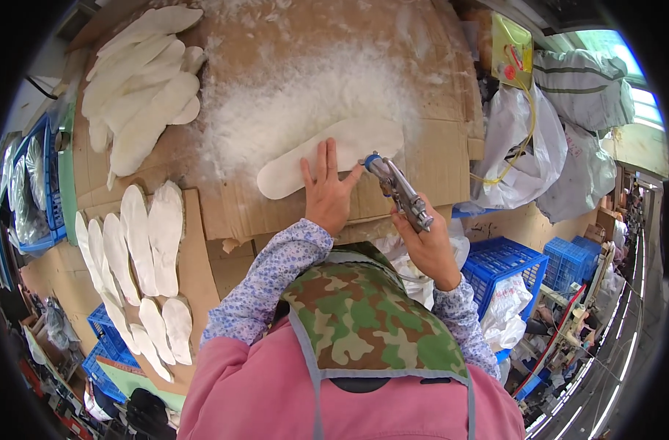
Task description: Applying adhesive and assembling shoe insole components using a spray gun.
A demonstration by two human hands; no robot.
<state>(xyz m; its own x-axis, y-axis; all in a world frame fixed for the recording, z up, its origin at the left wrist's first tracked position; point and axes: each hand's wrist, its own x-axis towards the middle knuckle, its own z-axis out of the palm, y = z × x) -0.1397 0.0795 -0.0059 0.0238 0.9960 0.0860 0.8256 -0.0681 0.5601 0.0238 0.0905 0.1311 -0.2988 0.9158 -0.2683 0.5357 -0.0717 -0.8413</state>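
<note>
White insole (327,155) laid flat on cardboard work surface (437,169), long axis running from lower left to upper right, centred in a fan of white overspray residue (305,95). Left hand (327,191) spread open, palm down, fingers extended and pressing on lower edge of insole near its middle; nothing grasped, contact only. Right hand (426,246) clenched round grip of metal spray gun (397,191), nozzle tip pointing up-left, just beside right end of insole and close to left fingertips. Trigger position not discernible. No spray mist visible at nozzle.

Step judged in hand: coating of a single insole, piece pinned and gun brought to its edge, discharge either about to start or just paused. Surface finish of insole not distinguishable from uncoated stock at this resolution.

Next move judged to call for: nozzle swept along full length of insole, left fingers kept out of spray path or lifted clear, piece held from sliding on residue-laden cardboard.

Surroundings noted: heap of white insoles (140,81) at upper left of bench; further insoles laid out in rows (140,242) on cardboard at left, touching or overlapping one another. Yellow hose (521,139) trailing at upper right over white sacks (529,147). Blue crates (507,268) to lower right of bench.
</note>
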